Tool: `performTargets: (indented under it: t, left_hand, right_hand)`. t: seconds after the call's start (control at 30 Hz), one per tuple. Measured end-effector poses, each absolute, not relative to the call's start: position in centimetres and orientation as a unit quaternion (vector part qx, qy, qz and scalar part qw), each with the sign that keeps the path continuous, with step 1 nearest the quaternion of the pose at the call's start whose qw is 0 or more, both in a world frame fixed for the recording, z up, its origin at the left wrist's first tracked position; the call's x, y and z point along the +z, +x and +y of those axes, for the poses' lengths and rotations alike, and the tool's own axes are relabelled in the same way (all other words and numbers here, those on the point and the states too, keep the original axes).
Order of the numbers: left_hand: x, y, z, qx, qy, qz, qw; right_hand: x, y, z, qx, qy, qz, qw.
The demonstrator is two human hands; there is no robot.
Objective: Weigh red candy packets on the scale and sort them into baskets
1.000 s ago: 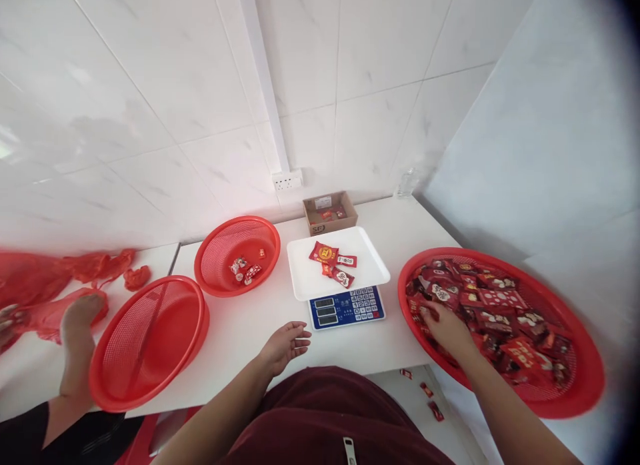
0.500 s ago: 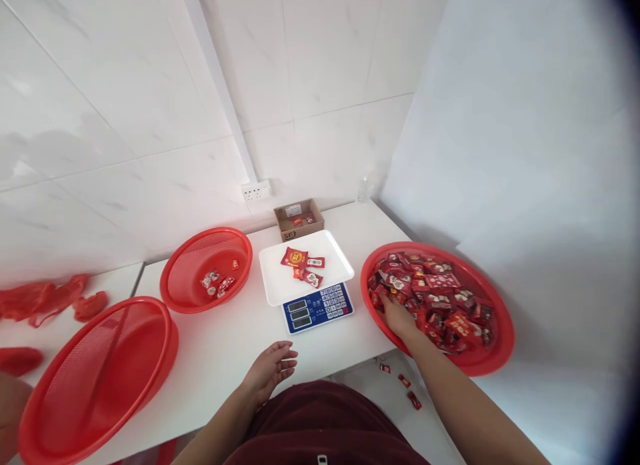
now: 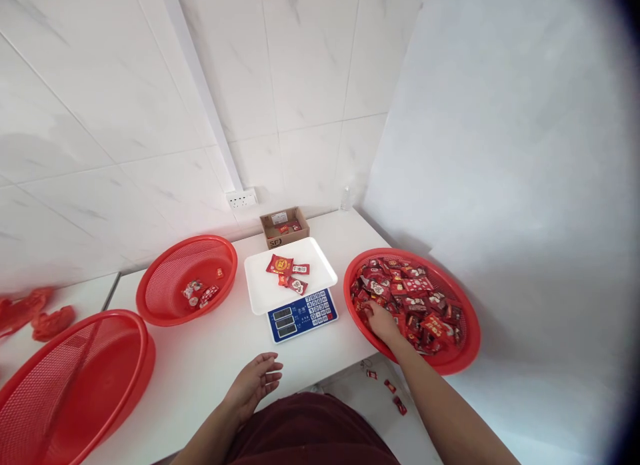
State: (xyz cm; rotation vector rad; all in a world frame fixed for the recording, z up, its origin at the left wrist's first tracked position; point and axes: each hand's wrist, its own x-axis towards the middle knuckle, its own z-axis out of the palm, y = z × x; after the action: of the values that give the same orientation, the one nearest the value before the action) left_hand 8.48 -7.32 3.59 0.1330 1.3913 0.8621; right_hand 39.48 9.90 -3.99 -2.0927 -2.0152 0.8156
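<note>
My right hand (image 3: pixel 383 320) reaches into the large red basket (image 3: pixel 473 318) on the right, at its near-left side. Its fingers are curled down among many red snack packets (image 3: pixel 416 304), and what they grip is hidden. Over the table's front edge, my left hand (image 3: pixel 254 384) hovers with its fingers apart, holding nothing. Ahead of it stands a digital scale (image 3: pixel 303 316) with a white tray (image 3: pixel 260 295). On the tray lie several wrapped pieces, among them a larger red packet (image 3: pixel 279 264) and smaller ones (image 3: pixel 299 286).
A red basket (image 3: pixel 145 285) at left holds a few packets; another red basket (image 3: pixel 107 392) sits nearer. Behind the scale is a small cardboard box (image 3: pixel 283 240) with packets. Red plastic bags (image 3: pixel 53 323) lie far left. Dropped packets (image 3: pixel 390 386) lie on the floor below.
The view has shifted slightly, moving everything a little left. My right hand has drawn its fingers in among the packets. My left hand stays open, and the pieces on the scale tray are unchanged.
</note>
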Motion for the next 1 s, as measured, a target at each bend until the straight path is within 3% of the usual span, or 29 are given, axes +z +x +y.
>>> performTargets:
  t: [0.1,0.3,0.63,0.73,0.9,1.0]
  left_hand:
    - [3.7,8.4,-7.3,0.386,0.059,0.621,0.679]
    - [3.3,8.2,-7.5,0.384,0.061,0.621,0.68]
    - [3.4,6.9,-7.5,0.412,0.058,0.615,0.669]
    - [3.3,6.3,-7.4,0.421,0.054,0.617,0.663]
    - [3.4,5.8,-7.1,0.419,0.048,0.63,0.653]
    - [3.4,5.4,-6.9,0.418,0.051,0.633,0.65]
  right_hand:
    - [-3.6,40.0,10.0,0.27,-0.695,-0.657,0.113]
    - [-1.0,36.9,11.1,0.408,-0.632,-0.538,0.38]
    - [2.9,24.3,12.9,0.707,-0.417,-0.435,0.37]
    - [2.5,22.3,13.0,0.626,-0.438,-0.556,0.326]
    - [0.6,19.3,12.1,0.353,-0.424,-0.799,0.24]
    - [0.0,18.3,11.7,0.298,-0.409,-0.842,0.19]
